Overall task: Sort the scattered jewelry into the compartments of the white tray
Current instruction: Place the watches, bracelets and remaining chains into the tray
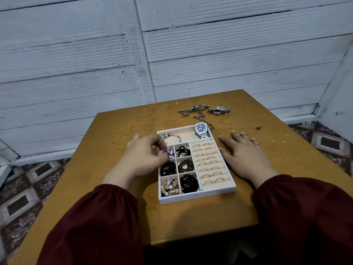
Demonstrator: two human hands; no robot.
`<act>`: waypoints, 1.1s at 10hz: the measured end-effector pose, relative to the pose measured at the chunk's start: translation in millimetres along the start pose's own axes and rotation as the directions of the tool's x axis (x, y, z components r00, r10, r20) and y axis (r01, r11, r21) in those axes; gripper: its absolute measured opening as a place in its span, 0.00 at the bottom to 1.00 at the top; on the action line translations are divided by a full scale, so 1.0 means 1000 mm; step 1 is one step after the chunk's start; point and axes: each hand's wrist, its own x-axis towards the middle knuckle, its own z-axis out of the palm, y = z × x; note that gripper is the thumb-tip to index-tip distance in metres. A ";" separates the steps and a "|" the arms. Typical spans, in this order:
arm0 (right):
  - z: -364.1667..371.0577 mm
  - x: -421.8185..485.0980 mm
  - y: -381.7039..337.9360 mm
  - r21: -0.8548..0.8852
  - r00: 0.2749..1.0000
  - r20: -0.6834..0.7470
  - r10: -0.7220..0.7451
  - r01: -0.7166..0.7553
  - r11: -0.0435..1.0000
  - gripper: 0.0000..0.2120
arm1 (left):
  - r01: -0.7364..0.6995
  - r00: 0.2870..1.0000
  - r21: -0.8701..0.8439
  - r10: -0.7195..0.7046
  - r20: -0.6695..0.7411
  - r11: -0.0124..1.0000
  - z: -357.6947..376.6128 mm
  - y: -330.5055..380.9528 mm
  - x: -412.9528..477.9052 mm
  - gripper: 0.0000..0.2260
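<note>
Head view: left hand (143, 159) pinches pink beads (169, 151), its grip half hiding them; right hand (246, 157) lies flat.

Pink bead bracelet (167, 152) in white tray (198, 195)

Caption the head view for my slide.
Left hand pinches pink bead bracelet at white tray; right hand rests flat beside it.
</note>
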 end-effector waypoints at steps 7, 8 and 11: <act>-0.002 -0.001 0.000 0.005 1.000 0.003 0.007 -0.007 1.000 0.26 | 0.092 0.992 0.091 -0.083 -0.092 0.992 -0.005 -0.001 -0.003 0.04; -0.002 -0.002 -0.001 0.008 1.000 0.002 0.006 -0.006 1.000 0.26 | 0.109 0.990 0.076 -0.101 -0.098 0.991 -0.003 -0.002 -0.004 0.03; -0.001 -0.001 -0.001 0.009 1.000 0.000 0.006 -0.006 1.000 0.26 | 0.118 0.987 0.194 -0.093 -0.132 0.974 0.000 0.001 0.000 0.03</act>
